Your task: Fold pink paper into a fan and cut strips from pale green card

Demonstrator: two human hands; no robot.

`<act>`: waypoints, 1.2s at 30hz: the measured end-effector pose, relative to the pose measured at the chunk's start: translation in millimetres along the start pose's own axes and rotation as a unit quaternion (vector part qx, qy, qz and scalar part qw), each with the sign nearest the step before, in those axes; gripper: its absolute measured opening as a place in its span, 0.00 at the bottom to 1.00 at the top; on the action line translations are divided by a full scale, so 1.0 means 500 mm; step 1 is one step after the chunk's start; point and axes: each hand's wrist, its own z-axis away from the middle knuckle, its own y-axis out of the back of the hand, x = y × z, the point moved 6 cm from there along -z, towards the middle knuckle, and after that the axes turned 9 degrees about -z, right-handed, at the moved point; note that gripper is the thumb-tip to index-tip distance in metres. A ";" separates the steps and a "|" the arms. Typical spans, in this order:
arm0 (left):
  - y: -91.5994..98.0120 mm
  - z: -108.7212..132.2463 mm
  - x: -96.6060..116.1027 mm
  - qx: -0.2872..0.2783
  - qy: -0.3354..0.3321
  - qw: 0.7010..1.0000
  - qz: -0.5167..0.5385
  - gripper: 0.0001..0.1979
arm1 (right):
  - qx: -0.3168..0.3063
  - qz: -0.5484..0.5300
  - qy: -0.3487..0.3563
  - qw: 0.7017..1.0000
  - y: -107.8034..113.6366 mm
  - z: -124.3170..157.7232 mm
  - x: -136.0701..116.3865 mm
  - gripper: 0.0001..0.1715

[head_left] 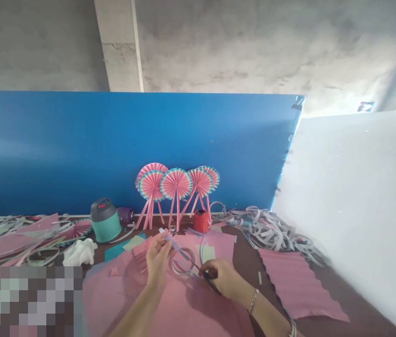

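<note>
While the fingers of the left hand are pinching a thin, pale strip over smooth pink paper, the right hand is gripping scissors, its fingers partly hiding the dark handles. The paper is spreading toward the bench's cut-off front edge; pleated round fans are standing near the back edge.
</note>
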 end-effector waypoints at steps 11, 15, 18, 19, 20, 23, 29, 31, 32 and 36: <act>0.001 -0.003 -0.011 -0.004 0.010 1.000 -0.003 0.27 | 0.004 0.007 0.005 1.000 -0.005 0.000 0.001 0.14; -0.004 0.002 -0.018 -0.007 0.019 1.000 -0.001 0.26 | 0.004 0.009 -0.001 1.000 -0.003 0.000 -0.002 0.14; -0.010 0.009 -0.024 -0.011 0.022 1.000 0.001 0.24 | 0.007 0.014 -0.002 1.000 -0.002 -0.001 -0.006 0.14; -0.012 0.012 -0.025 -0.012 0.023 1.000 0.000 0.24 | 0.008 0.013 -0.006 1.000 -0.002 -0.001 -0.007 0.14; -0.014 0.014 -0.026 -0.013 0.024 1.000 -0.001 0.24 | 0.009 0.012 -0.009 1.000 -0.002 0.000 -0.007 0.14; -0.015 0.017 -0.028 -0.011 0.026 1.000 -0.007 0.25 | 0.007 0.005 -0.008 1.000 -0.003 0.000 -0.006 0.14; -0.014 0.015 -0.033 -0.013 0.026 1.000 -0.010 0.25 | 0.006 -0.002 -0.005 1.000 -0.003 0.001 -0.002 0.15; -0.014 0.015 -0.034 -0.010 0.029 1.000 -0.007 0.25 | 0.010 0.006 -0.001 1.000 -0.002 0.001 -0.003 0.15; -0.014 0.015 -0.034 -0.008 0.031 0.999 -0.006 0.25 | 0.010 0.012 0.000 1.000 -0.001 0.001 -0.004 0.15; -0.015 0.018 -0.030 -0.012 0.034 0.999 0.000 0.25 | 0.013 0.034 0.005 0.999 0.003 0.003 -0.009 0.16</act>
